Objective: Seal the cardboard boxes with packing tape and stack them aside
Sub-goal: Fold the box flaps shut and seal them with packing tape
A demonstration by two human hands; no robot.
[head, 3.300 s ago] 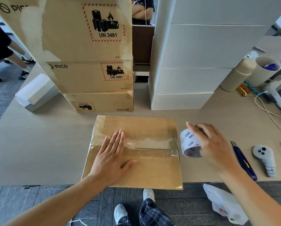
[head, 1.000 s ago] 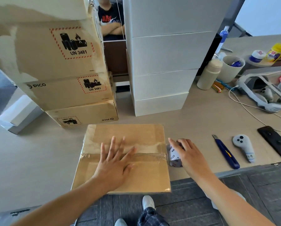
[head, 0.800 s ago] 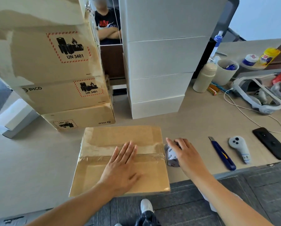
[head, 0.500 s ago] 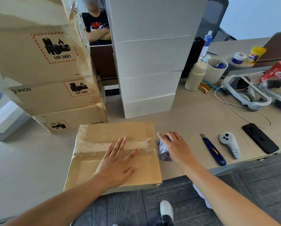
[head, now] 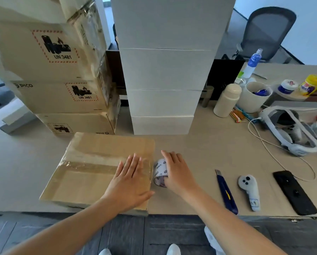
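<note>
A flat brown cardboard box lies at the table's front edge, with a strip of clear tape across its top seam. My left hand rests flat on the box's right part, fingers together, pressing on the tape. Just past the box's right side, my right hand is wrapped around the tape roll, which has a white printed core. The roll sits low against the box's right side, partly hidden by my fingers.
A stack of brown PICO boxes stands behind the flat box on the left, a stack of white boxes behind on the right. A blue utility knife, a white controller, a black phone, a headset and cups lie to the right.
My left hand has slid right along the taped seam toward the box's right edge. My right hand has brought the roll down beside the box's right side. The view has turned right.
</note>
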